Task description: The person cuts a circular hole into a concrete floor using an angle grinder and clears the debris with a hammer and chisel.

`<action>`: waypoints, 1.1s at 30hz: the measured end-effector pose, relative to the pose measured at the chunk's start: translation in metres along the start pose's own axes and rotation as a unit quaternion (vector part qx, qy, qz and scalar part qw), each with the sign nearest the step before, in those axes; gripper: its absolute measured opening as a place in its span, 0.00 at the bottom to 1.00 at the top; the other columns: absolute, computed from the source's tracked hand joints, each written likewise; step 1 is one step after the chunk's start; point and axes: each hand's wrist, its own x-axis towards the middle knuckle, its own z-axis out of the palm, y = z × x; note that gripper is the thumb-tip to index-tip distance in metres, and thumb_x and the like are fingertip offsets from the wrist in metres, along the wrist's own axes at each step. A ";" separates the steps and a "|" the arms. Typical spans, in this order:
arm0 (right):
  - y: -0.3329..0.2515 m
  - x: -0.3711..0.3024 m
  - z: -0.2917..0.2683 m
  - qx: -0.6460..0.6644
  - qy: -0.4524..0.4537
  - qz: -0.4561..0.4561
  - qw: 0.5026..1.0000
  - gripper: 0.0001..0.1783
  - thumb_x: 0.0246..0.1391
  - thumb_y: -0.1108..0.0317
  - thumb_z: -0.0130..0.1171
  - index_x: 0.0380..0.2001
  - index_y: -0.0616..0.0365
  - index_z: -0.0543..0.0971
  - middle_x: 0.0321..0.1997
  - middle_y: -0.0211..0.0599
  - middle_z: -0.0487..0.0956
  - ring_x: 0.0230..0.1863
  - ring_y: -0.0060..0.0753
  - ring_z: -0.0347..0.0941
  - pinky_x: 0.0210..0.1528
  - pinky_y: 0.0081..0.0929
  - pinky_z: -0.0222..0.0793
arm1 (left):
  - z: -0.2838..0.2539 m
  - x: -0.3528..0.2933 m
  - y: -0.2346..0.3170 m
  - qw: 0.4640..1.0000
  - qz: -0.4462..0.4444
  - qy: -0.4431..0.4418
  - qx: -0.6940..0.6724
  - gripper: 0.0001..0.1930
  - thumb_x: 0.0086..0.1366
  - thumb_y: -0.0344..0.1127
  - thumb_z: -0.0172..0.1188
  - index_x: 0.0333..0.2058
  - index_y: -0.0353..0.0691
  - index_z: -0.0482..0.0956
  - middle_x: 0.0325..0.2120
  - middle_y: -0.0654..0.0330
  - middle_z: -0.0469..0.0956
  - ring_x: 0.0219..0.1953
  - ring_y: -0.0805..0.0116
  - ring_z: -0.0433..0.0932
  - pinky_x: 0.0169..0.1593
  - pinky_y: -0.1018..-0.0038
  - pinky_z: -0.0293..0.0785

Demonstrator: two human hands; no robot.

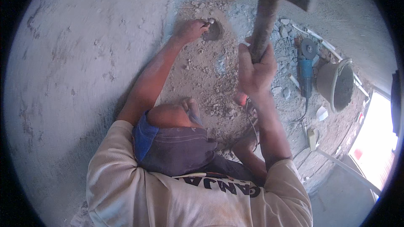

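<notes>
High at the upper right, my right hand (257, 69) is wrapped round the handle of a hammer (264, 21). Its heavy, dust-grey head sits at the top of the view, well off the ground. My left hand (191, 30) is closed at the left edge of a round, dark hole (213, 31) in the rubble-covered ground. Something small shows at its fingertips, too little to name. Bits of broken rubble (223, 86) lie between my two arms, around the hole and down toward my bent legs.
To the right lie a blue angle grinder (306, 69) with its cord and a grey bucket (336, 85) on its side. White pipes (324, 42) run along the far wall. A rough plastered wall (84, 59) rises close on my left. Bright light enters through an opening (374, 143).
</notes>
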 end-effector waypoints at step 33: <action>-0.029 0.033 -0.027 -0.081 -0.009 -0.024 0.996 0.14 0.52 0.68 0.60 0.39 0.63 0.71 0.27 0.51 0.78 0.31 0.53 0.78 0.35 0.39 0.72 | -0.004 -0.007 0.003 1.000 -0.025 0.013 -0.013 0.22 0.67 0.52 0.50 0.36 0.38 0.81 0.29 0.46 0.80 0.32 0.46 0.79 0.38 0.59 0.73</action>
